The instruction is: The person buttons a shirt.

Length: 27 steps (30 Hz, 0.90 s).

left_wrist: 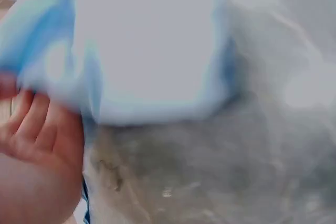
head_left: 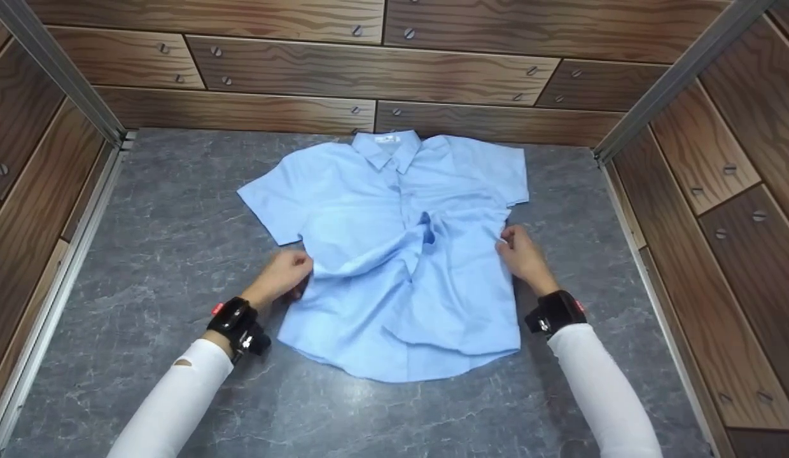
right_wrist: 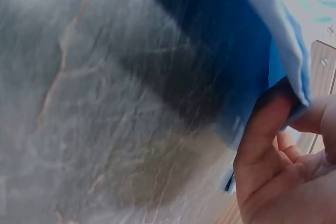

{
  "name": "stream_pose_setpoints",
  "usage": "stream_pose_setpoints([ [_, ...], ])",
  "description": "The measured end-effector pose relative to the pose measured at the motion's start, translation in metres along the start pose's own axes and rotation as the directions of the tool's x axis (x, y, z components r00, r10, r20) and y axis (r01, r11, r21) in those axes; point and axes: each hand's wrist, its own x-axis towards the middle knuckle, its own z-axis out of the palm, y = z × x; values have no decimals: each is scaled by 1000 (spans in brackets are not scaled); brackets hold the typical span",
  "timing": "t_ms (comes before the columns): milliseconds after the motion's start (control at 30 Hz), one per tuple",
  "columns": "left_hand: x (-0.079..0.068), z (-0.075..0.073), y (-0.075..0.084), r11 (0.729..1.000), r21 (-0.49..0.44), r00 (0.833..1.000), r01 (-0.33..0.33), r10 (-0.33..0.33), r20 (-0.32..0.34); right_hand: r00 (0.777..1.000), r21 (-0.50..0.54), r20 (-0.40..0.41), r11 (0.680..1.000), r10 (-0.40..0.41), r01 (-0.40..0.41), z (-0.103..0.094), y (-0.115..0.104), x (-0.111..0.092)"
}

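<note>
A light blue short-sleeved shirt (head_left: 356, 216) lies front up, its collar (head_left: 388, 149) toward the back wall. Folds run across its middle, and the front opening gapes near the centre. At the shirt's left side edge, my left hand (head_left: 283, 273) pinches the fabric between curled fingers and thumb. My right hand (head_left: 523, 254) pinches the opposite side edge at about the same height. In the right wrist view, thumb and forefinger grip a thin fold of the shirt (right_wrist: 294, 51). The left wrist view is blurred, with the left hand (left_wrist: 42, 140) at the cloth's edge.
Beneath the shirt is a grey marbled surface (head_left: 178, 191). Wood-patterned panels (head_left: 369, 70) wall it at the back and both sides, with metal rails (head_left: 70, 70) along the corners. Each wrist wears a black strapped camera (head_left: 238, 324), above a white sleeve (head_left: 178, 401).
</note>
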Motion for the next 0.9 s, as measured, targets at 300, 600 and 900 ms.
stream_pose_setpoints([
  [300, -5, -31, 5, 963, 252, 734, 96, -239, 636, 943, -97, 332, 995, 12, 22, -31, 7, -5],
  [600, 11, -58, 23, 933, 323, 931, 159, -251, 265, 944, -158, 263, 974, 198, -160, -55, 2, 12],
  [900, 33, -20, 18, 900, 432, 986, 63, 10, -165, 995, -92, -36, 991, 89, -92, -17, 5, 37],
])
